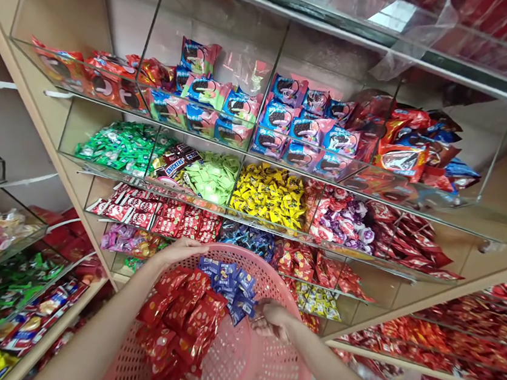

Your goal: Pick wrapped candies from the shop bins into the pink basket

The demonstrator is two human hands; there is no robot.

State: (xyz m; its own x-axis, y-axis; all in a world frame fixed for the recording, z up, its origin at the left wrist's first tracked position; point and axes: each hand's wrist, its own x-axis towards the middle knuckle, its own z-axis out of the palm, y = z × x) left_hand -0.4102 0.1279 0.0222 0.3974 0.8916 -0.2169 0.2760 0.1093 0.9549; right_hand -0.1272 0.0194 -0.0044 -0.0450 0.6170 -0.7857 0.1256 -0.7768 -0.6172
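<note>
A pink plastic basket (302, 366) with a perforated wall is tilted towards me at the bottom middle. My left hand (185, 250) is closed over its far left rim. Red glossy packets (189, 311) are heaped in the left half of the basket. Small dark-blue packets (229, 282) lie beside them against the far wall. My right hand (272, 319) is inside the basket, just right of the blue packets. Its fingers are loosely bent and apart, with their tips near the closest blue packet; no packet shows clearly in the palm.
Clear-fronted shelf bins face me, holding yellow sweets (271, 198), green sweets (119, 145), light-green packets (213, 176) and cookie packs (306, 126). Dark-blue packets (248, 240) fill a low bin just beyond the basket rim. More stocked shelves stand left and right; glass panels (343, 42) jut out above.
</note>
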